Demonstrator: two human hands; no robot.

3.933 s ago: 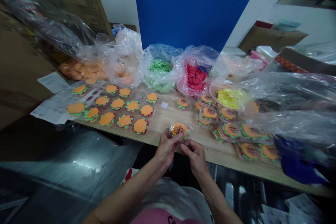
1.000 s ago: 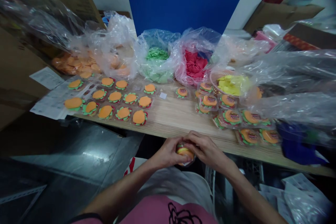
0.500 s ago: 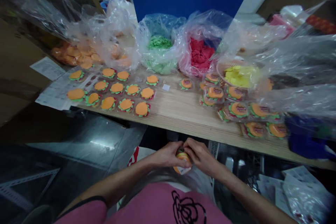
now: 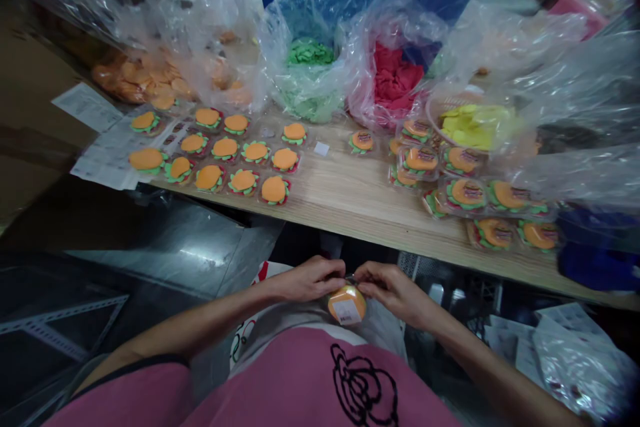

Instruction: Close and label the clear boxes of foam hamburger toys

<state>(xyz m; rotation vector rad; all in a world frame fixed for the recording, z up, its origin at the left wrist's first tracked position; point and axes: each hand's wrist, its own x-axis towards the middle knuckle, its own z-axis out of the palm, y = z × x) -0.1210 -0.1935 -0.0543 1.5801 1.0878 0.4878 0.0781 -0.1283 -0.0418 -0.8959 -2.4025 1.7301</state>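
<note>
Close to my body, below the table edge, a toy hamburger in a clear plastic pack [image 4: 353, 300] hangs between my two hands, its white barcode label [image 4: 347, 311] facing up. My left hand [image 4: 320, 278] grips the pack's upper left edge with bent fingers. On the upper right edge, my right hand [image 4: 384, 285] pinches with thumb and fingertips. Rows of toy hamburgers in open clear trays [image 4: 243, 181] lie on the left of the table. Packed hamburgers with printed stickers [image 4: 466, 192] are stacked on the right.
Along the back stand plastic bags of orange buns [image 4: 145, 80], green pieces [image 4: 311, 52] and red pieces [image 4: 395, 77]. A basket of yellow pieces [image 4: 467, 125] sits at the right. Paper sheets [image 4: 107, 150] lie at the left; a small white square [image 4: 321, 148] rests mid-table.
The pack has turned so its labelled face shows more fully. My left hand has shifted from around the pack to its upper edge. The view has tilted slightly downward.
</note>
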